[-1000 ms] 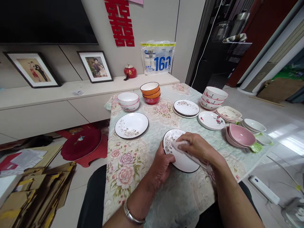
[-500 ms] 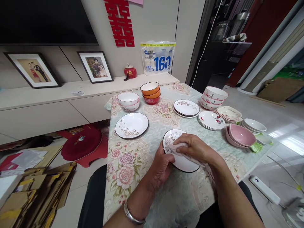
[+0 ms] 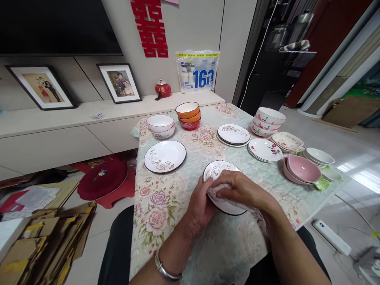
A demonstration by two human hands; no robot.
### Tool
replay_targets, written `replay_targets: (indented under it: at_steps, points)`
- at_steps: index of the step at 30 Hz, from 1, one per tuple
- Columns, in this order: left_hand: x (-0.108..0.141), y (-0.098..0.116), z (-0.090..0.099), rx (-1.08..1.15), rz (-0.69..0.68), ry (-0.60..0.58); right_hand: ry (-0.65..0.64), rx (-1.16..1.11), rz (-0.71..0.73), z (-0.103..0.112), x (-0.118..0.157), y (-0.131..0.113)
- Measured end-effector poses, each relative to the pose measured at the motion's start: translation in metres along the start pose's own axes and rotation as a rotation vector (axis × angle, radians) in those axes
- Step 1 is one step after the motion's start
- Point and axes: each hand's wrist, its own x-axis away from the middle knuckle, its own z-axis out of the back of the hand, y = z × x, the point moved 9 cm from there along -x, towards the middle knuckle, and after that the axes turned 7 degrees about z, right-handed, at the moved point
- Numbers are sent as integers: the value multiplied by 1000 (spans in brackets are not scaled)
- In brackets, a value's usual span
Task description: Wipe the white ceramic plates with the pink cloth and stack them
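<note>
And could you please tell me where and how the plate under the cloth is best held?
Probably the left rim of that plate, from the left, thumb above and fingers beneath: its edge looks slim, the left hand is there, and the right hand holds the cloth against its face.

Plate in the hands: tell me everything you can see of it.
The plate is white, glossy, ceramic-looking, with a thin dark rim and brownish floral decoration. It faces up over the near half of the tablecloth; whether they touch is unclear. The left hand holds its left edge; the right hand has a pale cloth against it, hiding its middle.
</note>
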Motion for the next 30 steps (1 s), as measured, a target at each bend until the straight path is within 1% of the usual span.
replay_targets:
  at_steps: [3, 6, 8, 10, 12, 15, 17, 19, 22, 24, 26, 28, 30]
  points:
    - [-1, 1, 3, -28, -14, 50, -112, -50, -100, 1, 14, 17]
    - [-1, 2, 6, -62, -22, 85, -122, -17, -221, 10, 25, 36]
    - [-1, 1, 6, -87, -22, 87, -66, 59, -310, 21, 29, 46]
    - [0, 2, 6, -107, -28, 83, 10, 159, -343, 28, 27, 46]
    - [0, 3, 5, -122, -38, 72, 74, 236, -295, 29, 19, 35]
    - [1, 4, 2, -151, -43, 50, 128, 273, -167, 18, 2, 12]
    - [1, 5, 1, -166, -42, 41, 161, 287, -155, 14, -5, 7]
    - [1, 5, 0, -167, -48, 28, 226, 313, -208, 19, -5, 12]
    - [2, 5, 1, -152, -66, 25, 301, 409, -360, 33, 6, 28]
    - [3, 4, 3, -140, -70, 42, 283, 487, -451, 40, 14, 38]
    - [4, 5, 5, -127, -82, 64, 230, 523, -494, 42, 20, 44]
    - [3, 8, 7, -110, -109, 87, 156, 487, -476, 38, 21, 45]
    - [3, 14, 10, -89, -145, 113, 83, 396, -425, 31, 19, 43]
